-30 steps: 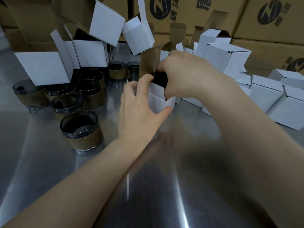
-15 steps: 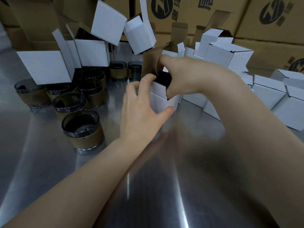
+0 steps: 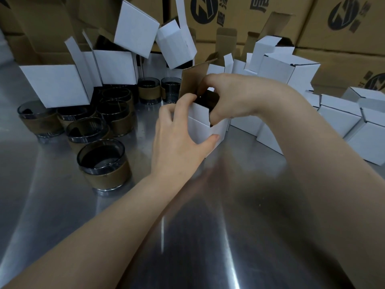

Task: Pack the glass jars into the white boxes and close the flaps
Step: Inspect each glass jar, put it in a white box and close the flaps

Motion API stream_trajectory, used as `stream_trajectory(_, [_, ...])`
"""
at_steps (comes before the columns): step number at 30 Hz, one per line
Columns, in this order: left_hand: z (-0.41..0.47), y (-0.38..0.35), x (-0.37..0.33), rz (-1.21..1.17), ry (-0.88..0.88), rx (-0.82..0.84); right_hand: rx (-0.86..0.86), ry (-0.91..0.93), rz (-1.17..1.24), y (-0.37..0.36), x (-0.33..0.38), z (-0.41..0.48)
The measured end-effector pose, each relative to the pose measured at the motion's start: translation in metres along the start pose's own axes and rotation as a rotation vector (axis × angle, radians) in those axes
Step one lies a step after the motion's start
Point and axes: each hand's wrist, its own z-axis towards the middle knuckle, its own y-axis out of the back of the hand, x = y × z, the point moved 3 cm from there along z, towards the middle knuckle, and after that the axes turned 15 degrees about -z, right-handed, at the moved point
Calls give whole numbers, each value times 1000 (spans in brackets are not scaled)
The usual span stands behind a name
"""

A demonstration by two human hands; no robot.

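A small white box (image 3: 205, 130) stands open on the steel table, its brown-lined lid flap (image 3: 191, 82) upright at the back. My left hand (image 3: 179, 138) grips the box from the left, thumb on the front face and fingers at the top edge. My right hand (image 3: 235, 97) holds a dark glass jar (image 3: 209, 100) in the box's mouth, the jar mostly hidden by fingers. Several dark glass jars with brown bands stand at the left, the nearest jar (image 3: 104, 163) in front.
Open white boxes (image 3: 56, 84) pile up behind the jars at the back left. Closed white boxes (image 3: 337, 117) lie at the right. Large brown cartons (image 3: 343, 21) wall off the back. The steel table (image 3: 208, 236) stretches toward me.
My right hand has pushed the jar lower into the box. My left hand keeps its grip on the box.
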Motion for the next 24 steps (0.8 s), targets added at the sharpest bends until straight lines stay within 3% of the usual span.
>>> stream_trajectory(6, [2, 3, 4, -124, 101, 12, -52, 41, 247, 8, -10, -3])
stream_trajectory(11, [6, 5, 1, -388, 250, 57, -92, 8, 379, 9, -18, -2])
stream_trajectory(15, [9, 4, 2, -509, 338, 18, -101, -11, 407, 5, -18, 2])
stream_trajectory(24, [15, 11, 5, -758, 273, -195, -50, 66, 283, 4, -13, -1])
